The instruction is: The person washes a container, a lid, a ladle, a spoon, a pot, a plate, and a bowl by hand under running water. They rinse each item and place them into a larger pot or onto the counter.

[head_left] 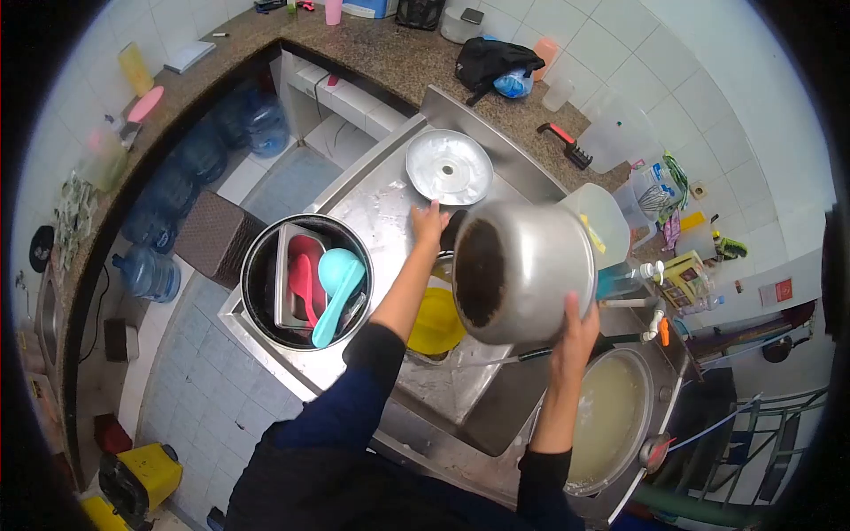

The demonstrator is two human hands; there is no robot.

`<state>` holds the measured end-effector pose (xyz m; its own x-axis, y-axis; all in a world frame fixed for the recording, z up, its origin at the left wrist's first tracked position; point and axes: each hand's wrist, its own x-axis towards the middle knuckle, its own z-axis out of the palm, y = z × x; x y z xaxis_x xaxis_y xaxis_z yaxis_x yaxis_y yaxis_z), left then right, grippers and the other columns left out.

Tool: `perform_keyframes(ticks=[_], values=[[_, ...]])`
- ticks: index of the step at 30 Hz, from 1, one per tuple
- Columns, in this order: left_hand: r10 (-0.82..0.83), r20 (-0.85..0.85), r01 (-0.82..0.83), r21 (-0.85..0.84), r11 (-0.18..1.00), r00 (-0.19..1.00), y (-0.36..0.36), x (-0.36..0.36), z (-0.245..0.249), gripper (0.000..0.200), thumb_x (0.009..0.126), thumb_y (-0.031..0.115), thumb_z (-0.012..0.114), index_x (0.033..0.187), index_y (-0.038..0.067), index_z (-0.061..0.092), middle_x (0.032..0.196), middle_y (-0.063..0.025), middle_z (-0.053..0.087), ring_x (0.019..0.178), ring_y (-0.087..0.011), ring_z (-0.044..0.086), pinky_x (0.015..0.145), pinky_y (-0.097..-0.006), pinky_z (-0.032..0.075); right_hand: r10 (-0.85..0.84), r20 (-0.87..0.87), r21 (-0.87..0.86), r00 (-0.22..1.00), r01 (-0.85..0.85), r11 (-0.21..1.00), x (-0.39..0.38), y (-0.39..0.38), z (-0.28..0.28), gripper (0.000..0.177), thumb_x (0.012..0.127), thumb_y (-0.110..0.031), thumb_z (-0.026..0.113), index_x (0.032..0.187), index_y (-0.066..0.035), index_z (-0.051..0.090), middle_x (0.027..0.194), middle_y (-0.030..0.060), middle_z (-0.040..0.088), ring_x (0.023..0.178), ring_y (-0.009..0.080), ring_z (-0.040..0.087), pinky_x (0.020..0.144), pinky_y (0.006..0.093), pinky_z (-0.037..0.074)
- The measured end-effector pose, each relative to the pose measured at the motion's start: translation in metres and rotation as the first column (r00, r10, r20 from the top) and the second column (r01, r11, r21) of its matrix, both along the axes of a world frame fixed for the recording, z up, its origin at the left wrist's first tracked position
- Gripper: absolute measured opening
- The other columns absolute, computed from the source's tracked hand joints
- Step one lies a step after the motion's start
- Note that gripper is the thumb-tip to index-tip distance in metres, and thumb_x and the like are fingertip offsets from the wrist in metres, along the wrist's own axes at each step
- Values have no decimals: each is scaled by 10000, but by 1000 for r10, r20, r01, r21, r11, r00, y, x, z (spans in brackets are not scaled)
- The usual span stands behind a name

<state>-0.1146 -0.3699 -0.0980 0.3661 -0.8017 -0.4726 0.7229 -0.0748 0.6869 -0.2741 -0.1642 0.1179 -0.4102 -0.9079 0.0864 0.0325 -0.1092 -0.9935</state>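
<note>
My right hand (pixel 575 339) grips the lower side of a large silver cooking pot (pixel 540 265). The pot is tipped on its side over the sink (pixel 496 398), its burnt, blackened base (pixel 481 273) facing left. My left hand (pixel 429 225) is stretched forward with its fingers apart, fingertips right at the near rim of a round metal lid (pixel 450 168) on the steel drainboard. Beside that hand is the pot's dark handle (pixel 454 230). A yellow bowl (pixel 436 320) sits in the sink, partly hidden behind the pot.
Left of the sink, a black pot (pixel 257 317) holds a metal pan, a red scoop (pixel 303 281) and a turquoise ladle (pixel 338 274). At right stands a large basin of cloudy liquid (pixel 611 416). A faucet (pixel 655 326) and plastic containers (pixel 598 221) line the back edge.
</note>
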Motion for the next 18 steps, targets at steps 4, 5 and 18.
perform_keyframes(ticks=[4,5,18], values=[[-142,-162,108,-203,973,977,115,-6,-5,220,875,252,442,972,55,435,853,-51,484,713,-165,514,621,-263,436,252,-454,7,855,-280,960,50,-56,15,346,751,-141,664,1006,52,532,927,78,581,814,146,537,736,253,428],[-154,-206,138,-88,986,966,148,-3,6,282,891,261,411,1062,37,417,981,-81,467,860,-199,501,718,-291,430,261,-549,29,794,-294,955,60,-70,8,317,743,-175,673,941,38,546,840,76,584,760,127,534,686,256,432],[-244,-484,150,-225,963,840,200,54,63,538,889,312,451,1251,-11,217,1261,-202,281,1134,-308,399,985,-362,323,24,-921,-158,389,-428,890,143,-92,-67,376,714,-405,619,661,-66,465,598,85,514,535,287,536,461,385,410]])
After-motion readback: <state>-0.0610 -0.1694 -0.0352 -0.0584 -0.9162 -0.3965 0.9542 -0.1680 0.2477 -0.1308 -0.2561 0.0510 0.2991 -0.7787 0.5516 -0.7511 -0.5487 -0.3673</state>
